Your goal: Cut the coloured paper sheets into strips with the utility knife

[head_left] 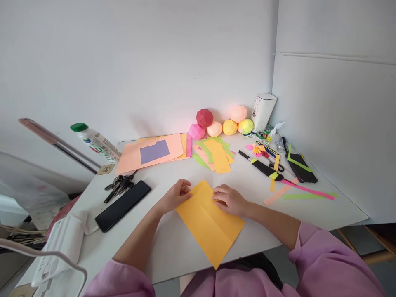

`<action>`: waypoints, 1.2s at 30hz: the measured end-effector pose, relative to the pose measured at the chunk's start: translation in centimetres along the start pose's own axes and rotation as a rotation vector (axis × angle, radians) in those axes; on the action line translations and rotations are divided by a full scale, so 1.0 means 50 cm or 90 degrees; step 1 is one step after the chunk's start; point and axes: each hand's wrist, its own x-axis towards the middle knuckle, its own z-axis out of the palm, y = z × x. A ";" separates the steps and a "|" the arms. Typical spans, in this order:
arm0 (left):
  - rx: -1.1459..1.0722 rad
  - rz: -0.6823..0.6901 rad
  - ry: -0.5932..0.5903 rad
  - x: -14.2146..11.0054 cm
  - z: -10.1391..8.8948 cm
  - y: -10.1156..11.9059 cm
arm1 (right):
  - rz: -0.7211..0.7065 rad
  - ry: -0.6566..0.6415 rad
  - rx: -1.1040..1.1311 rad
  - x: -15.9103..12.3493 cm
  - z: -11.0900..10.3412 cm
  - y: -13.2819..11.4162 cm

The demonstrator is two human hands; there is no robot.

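Note:
A yellow-orange sheet of paper (208, 225) lies turned at an angle in front of me, with a faint crease along it. Its near corner reaches past the table's front edge. My left hand (177, 195) pinches the sheet's upper left edge between thumb and curled fingers. On the upper right edge, my right hand (228, 199) has its fingers bent and closed at the paper; its thumb is partly hidden. Beyond the sheet lies a loose pile of cut paper pieces, a yellow-orange strip (219, 156) on top.
Faceted paper balls (204, 118) stand against the wall. Stacked coloured sheets (130, 159) lie at back left, near keys (119, 184) and a black phone (123, 205). A black-handled cutter (262, 168), scissors (280, 167), paper scraps and a glue bottle (274, 132) are at right.

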 end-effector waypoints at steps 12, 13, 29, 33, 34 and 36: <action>-0.353 -0.066 0.057 -0.015 -0.006 0.035 | 0.046 0.114 0.012 -0.004 -0.023 -0.021; -0.352 -0.064 0.079 -0.013 -0.006 0.033 | 0.049 0.124 -0.010 -0.004 -0.024 -0.020; -0.473 0.003 0.124 -0.014 -0.010 0.044 | 0.125 0.138 0.183 0.004 -0.039 -0.012; -0.497 -0.007 0.078 -0.021 0.001 0.054 | 0.090 0.105 0.231 -0.002 -0.039 -0.022; -0.502 -0.007 0.066 -0.023 0.005 0.055 | 0.088 0.092 0.246 -0.004 -0.038 -0.024; -0.515 -0.005 0.041 -0.028 0.014 0.056 | 0.097 0.063 0.280 -0.007 -0.037 -0.028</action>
